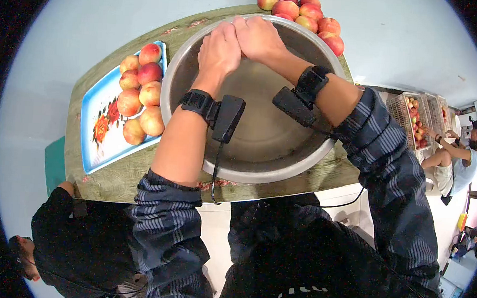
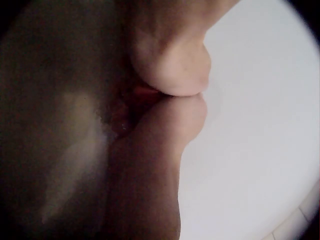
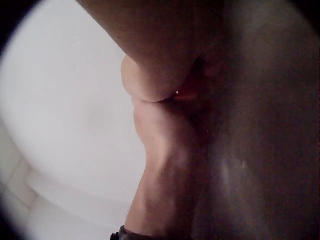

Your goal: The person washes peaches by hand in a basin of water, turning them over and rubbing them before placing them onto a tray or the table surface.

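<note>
Your left hand [image 1: 219,51] and right hand [image 1: 258,38] press together, each grip curled round a mostly hidden reddish peach [image 2: 144,95]. You hold it above the steel basin [image 1: 259,174] at its far rim, probably so drips fall inside.

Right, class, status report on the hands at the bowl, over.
Over bowl, left hand and right hand cupped together. Between them reddish fruit, mostly hidden. Nothing in the way.
</note>
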Motion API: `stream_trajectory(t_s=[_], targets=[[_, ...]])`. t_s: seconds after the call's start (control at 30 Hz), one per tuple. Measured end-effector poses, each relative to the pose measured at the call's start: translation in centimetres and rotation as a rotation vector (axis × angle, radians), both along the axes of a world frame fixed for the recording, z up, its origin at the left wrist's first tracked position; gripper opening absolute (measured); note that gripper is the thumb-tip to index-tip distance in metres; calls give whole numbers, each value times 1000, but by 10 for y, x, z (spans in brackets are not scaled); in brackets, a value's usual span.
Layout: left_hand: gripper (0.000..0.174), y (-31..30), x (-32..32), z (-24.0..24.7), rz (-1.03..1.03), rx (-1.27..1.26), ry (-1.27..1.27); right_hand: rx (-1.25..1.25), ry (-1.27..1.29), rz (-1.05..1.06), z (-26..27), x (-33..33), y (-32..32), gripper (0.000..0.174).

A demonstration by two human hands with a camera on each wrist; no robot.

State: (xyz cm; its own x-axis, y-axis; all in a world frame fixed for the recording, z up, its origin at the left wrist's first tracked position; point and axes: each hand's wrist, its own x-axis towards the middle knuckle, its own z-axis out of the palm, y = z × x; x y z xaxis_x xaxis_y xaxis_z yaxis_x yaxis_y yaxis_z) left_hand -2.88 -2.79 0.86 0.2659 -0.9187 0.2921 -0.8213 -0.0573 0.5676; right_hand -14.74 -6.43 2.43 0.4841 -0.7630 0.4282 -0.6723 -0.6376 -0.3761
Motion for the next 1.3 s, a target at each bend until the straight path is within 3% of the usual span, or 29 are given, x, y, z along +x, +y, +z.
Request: stream_trajectory(t_s=[0.07,0.17,0.27,0.37,0.47,0.57,0.67,0.83,0.97,1.07,1.23,1.3], targets=[[56,-1,-1,-1,-2,-7,17,95,-51,-4,11,-4,7,38],[58,2,-2,2,3,8,40,292,-103,-25,24,-6,17,52],[60,0,-1,1,-4,27,54,184,-75,0,10,-2,7,56],[64,1,-3,1,10,41,78,245,-128,-21,17,-6,15,55],[68,-5,3,-7,35,52,132,70,-23,11,16,-6,17,40],[71,-8,3,-7,36,95,136,-33,32,44,11,-6,10,39],[71,-8,2,-8,23,83,160,219,-189,-50,9,-1,7,50],[71,-7,0,-3,40,129,175,165,-135,4,23,-6,18,49],[71,-28,17,-28,-32,112,223,217,-107,-44,15,0,9,50],[71,-13,9,-10,2,158,285,56,-71,25,-8,5,-11,50],[66,-15,7,-11,13,77,260,31,-77,-7,7,2,3,48],[59,2,-5,8,20,146,635,-16,-42,1,12,1,9,47]])
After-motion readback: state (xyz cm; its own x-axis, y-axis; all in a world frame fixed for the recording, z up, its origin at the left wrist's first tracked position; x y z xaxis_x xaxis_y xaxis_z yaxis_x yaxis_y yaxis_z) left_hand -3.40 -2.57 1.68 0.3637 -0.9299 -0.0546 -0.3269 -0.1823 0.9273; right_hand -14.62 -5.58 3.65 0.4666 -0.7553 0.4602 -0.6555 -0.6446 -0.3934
